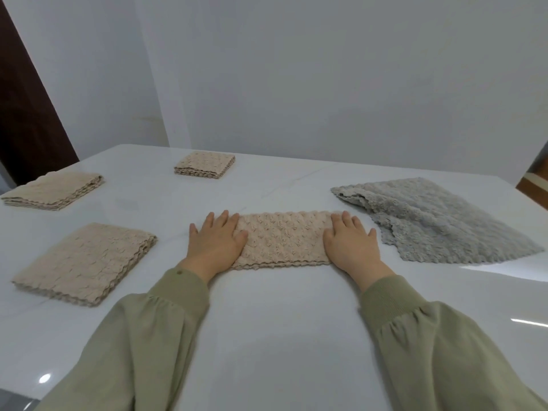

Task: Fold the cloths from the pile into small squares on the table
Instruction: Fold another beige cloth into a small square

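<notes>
Left grip and right grip, fingers straight and grasping nothing, pin the ends of the beige strip. Likely this sets its crease.

Three stacks of folded beige textured cloths; one long beige cloth strip; one heap of fluffy grey cloth.
</notes>
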Tool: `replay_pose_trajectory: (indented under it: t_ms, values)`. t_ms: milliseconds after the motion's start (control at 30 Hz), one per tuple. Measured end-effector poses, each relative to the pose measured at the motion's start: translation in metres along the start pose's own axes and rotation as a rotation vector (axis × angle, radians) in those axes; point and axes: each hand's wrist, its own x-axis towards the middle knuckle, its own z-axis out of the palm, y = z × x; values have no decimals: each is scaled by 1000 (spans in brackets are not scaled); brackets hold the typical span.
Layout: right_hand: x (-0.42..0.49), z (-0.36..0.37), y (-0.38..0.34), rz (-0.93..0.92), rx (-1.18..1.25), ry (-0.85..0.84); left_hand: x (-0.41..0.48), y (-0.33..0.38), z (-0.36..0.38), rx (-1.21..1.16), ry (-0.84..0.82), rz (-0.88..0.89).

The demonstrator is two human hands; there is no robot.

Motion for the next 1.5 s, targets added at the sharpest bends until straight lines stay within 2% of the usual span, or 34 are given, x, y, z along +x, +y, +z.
replay_pose_trajectory:
  t_ms: [100, 167, 233, 333, 433, 500, 600, 867, 1033, 1133, 1200, 1267, 1367, 1433, 1500]
  values:
    - [-9, -4, 4, 5, 269, 269, -9, 3, -2, -71, 240, 33]
    - [-17, -10, 9, 47, 488, 383, -15, 8, -3, -89, 381, 162]
    - [-24, -14, 17, 67, 574, 433, -24, 16, -3, -138, 418, 343]
    - [-29, -15, 34, 80, 494, 499, -37, 31, 0, -169, 333, 531]
    - [-36, -16, 47, 121, 234, 452, -42, 38, 4, -172, 294, 597]
    - [-40, -18, 50, 163, 108, 393, -43, 37, 4, -210, 311, 586]
    - [-42, -20, 49, 196, 74, 316, -44, 34, 5, -266, 335, 555]
    - [-37, -20, 52, 201, 264, 354, -42, 31, 3, -240, 310, 561]
    - [-38, -17, 52, 207, -8, 310, -43, 32, 1, -239, 260, 533]
    - [-39, -17, 47, 225, -79, 295, -44, 32, -2, -105, 288, 428]
    - [-41, -18, 43, 214, -118, 271, -46, 32, -2, -6, 204, 328]
    - [-42, -18, 38, 201, -113, 242, -48, 35, -3, 57, 162, 310]
    - [-40, -17, 35, 163, 98, 294, -55, 47, -14, 156, 137, 345]
    - [-41, -17, 31, 121, 384, 363, -58, 58, -26, 257, 85, 371]
    - [-43, -18, 26, 142, 683, 362, -61, 72, -37, 338, 8, 401]
